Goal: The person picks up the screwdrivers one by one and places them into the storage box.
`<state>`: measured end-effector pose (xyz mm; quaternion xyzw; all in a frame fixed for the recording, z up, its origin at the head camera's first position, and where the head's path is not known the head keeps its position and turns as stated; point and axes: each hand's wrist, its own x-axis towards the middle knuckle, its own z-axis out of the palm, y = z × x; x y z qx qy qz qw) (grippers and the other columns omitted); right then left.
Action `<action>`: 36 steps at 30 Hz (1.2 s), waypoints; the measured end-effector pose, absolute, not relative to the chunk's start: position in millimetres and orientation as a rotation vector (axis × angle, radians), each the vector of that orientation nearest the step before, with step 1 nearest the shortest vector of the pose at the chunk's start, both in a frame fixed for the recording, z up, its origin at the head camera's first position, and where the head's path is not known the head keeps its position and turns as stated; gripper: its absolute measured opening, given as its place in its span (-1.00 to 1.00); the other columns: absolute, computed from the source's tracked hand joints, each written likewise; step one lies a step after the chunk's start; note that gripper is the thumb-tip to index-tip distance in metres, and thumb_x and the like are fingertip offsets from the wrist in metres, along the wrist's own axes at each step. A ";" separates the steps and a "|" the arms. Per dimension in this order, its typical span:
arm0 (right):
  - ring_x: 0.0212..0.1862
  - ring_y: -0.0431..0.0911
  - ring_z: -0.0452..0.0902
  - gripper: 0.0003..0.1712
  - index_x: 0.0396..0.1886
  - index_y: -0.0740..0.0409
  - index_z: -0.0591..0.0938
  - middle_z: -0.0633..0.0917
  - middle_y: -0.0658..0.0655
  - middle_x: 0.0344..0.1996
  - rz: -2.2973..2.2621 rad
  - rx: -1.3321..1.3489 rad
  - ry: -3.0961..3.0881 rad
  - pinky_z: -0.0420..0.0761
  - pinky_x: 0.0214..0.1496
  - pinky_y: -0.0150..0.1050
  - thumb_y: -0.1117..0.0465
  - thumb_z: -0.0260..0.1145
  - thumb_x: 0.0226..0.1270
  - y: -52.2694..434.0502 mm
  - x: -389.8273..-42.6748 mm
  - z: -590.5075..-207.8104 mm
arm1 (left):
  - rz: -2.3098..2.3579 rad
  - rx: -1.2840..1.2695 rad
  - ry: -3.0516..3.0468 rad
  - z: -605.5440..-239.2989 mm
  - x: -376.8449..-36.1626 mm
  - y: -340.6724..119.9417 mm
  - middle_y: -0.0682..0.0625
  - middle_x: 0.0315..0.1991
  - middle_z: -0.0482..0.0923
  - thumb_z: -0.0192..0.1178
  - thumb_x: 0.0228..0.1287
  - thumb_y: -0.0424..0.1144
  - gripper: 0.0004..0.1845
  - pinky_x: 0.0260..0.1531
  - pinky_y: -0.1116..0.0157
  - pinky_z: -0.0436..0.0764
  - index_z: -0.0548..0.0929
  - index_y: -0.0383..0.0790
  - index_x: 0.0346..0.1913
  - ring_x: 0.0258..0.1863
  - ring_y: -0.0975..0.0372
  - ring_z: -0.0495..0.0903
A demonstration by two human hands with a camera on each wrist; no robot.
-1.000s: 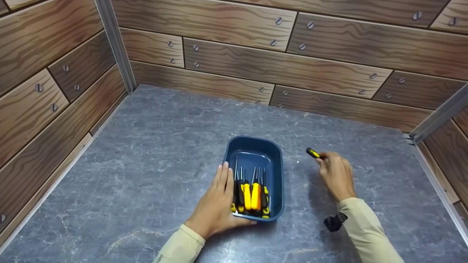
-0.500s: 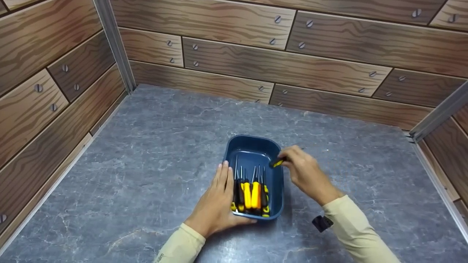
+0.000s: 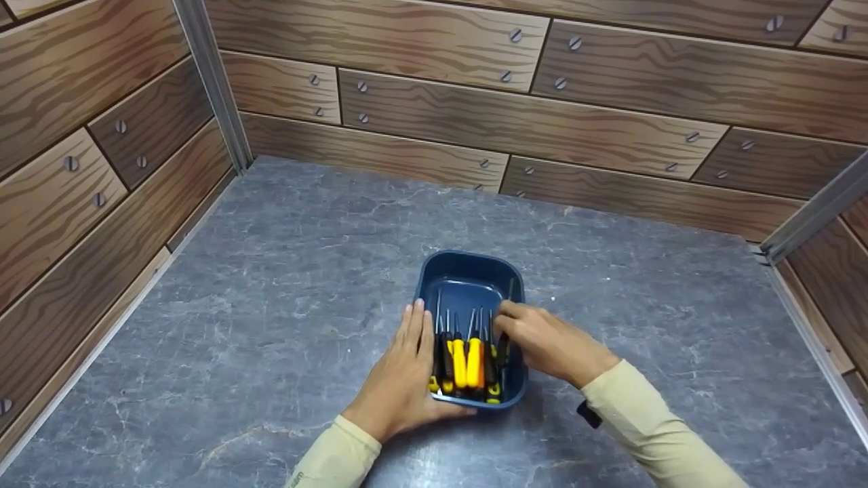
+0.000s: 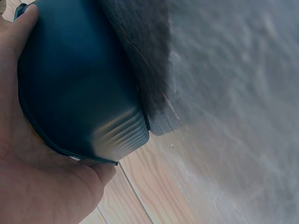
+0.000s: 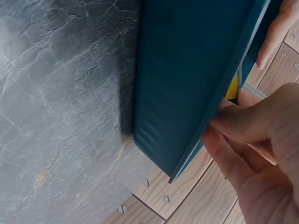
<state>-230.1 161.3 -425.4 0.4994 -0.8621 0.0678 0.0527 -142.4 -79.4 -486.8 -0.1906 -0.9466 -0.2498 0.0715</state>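
Note:
A dark blue plastic tray [image 3: 468, 271] stands on the grey marble-look table [image 3: 285, 271]. Several screwdrivers [image 3: 464, 359] with yellow, orange and black handles lie in its near half, shafts pointing away. My left hand [image 3: 405, 362] lies flat against the tray's left wall with straight fingers, thumb along the near end. The left wrist view shows that palm [image 4: 37, 186] on the tray's outer wall [image 4: 79, 84]. My right hand [image 3: 539, 339] reaches over the right rim and pinches a black-and-yellow screwdriver [image 3: 505, 335] low in the tray beside the others. In the right wrist view its fingers [image 5: 243, 126] meet at the tray's rim [image 5: 187, 79].
Wood-pattern panels [image 3: 515, 122] with screw heads wall the table at the back, left and right, with metal corner strips [image 3: 210, 81]. Bare table surface lies all round the tray. The tray's far half holds nothing.
My right hand carried the screwdriver from the table right of the tray leftward over the rim and down among the others. The left hand and tray stayed put.

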 end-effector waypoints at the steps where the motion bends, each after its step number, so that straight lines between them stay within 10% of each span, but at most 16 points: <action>1: -0.32 -0.10 0.58 -0.64 -0.30 0.26 0.66 0.59 0.09 -0.27 0.188 1.526 -2.624 0.73 -0.28 -0.29 0.67 0.39 -0.09 160.2 -229.8 -425.8 | -0.753 -0.573 -2.845 -486.9 -142.4 -79.5 -0.44 0.58 -0.25 0.32 -0.10 0.56 0.52 0.51 0.01 0.04 -0.14 -0.53 0.57 0.58 -0.19 -0.20; 27: -0.60 0.00 0.56 -0.68 -0.62 0.17 0.61 0.64 0.09 -0.60 0.002 1.577 -2.621 0.63 -0.57 -0.17 0.65 0.37 -0.31 139.2 -229.6 -431.4 | -0.705 -0.574 -2.797 -487.8 -141.8 -79.6 -0.46 0.57 -0.15 0.33 -0.10 0.56 0.49 0.49 0.01 0.16 -0.03 -0.58 0.54 0.56 -0.22 -0.10; 36: -0.57 -0.02 0.58 -0.68 -0.44 0.21 0.61 0.63 0.11 -0.58 0.059 1.509 -2.827 0.67 -0.53 -0.17 0.58 0.47 -0.19 133.7 -230.2 -430.8 | -0.718 -0.576 -2.796 -486.8 -142.3 -79.6 -0.45 0.57 -0.16 0.33 -0.10 0.55 0.49 0.49 0.02 0.15 -0.06 -0.55 0.55 0.56 -0.21 -0.11</action>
